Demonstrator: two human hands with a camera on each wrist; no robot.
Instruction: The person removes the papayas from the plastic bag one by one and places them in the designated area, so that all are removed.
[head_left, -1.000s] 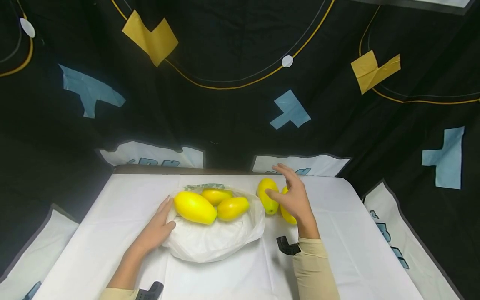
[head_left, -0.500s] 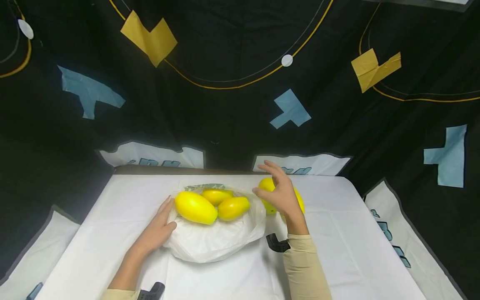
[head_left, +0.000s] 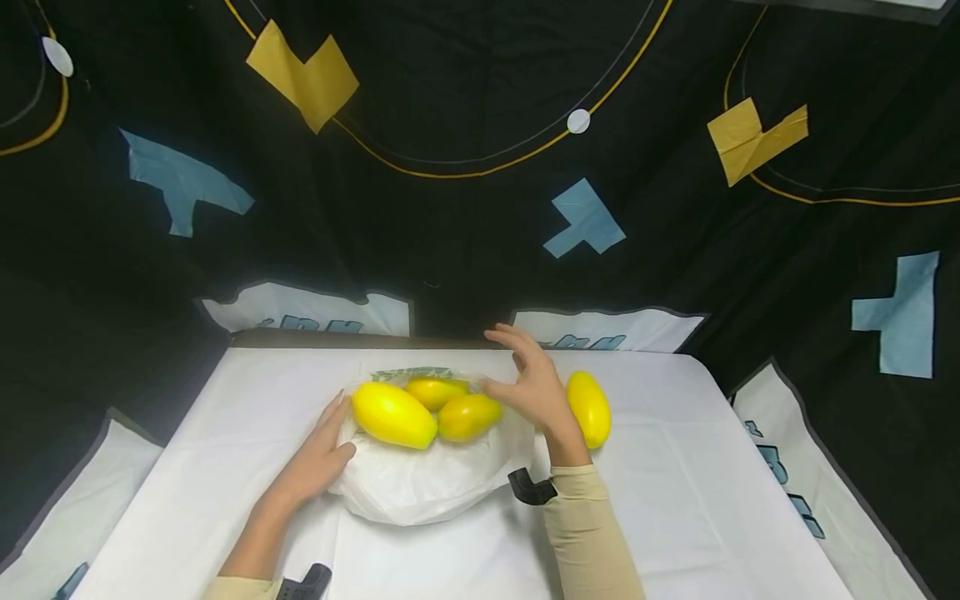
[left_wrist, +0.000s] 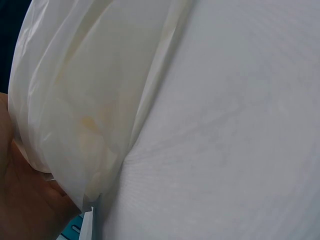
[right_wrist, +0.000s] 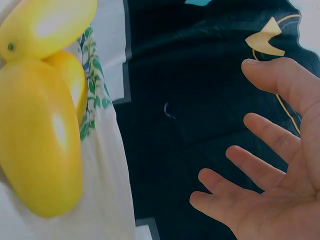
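Black cloth [head_left: 450,250] is hung behind the white-covered table [head_left: 712,500]. Three mangoes [head_left: 393,417] are already nested in the centre-frame plastic bag [head_left: 435,493], touched by the left hand [head_left: 318,454], fingers extended; rightward, one mango [head_left: 589,410] is left, another mostly hidden by the right hand [head_left: 536,392], fingers spread, empty.

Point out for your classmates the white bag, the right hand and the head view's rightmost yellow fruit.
White bag [head_left: 431,487]: head view, its near side.
Right hand [head_left: 536,392]: head view, middle of the hand.
Yellow fruit [head_left: 588,409]: head view, middle of its skin.
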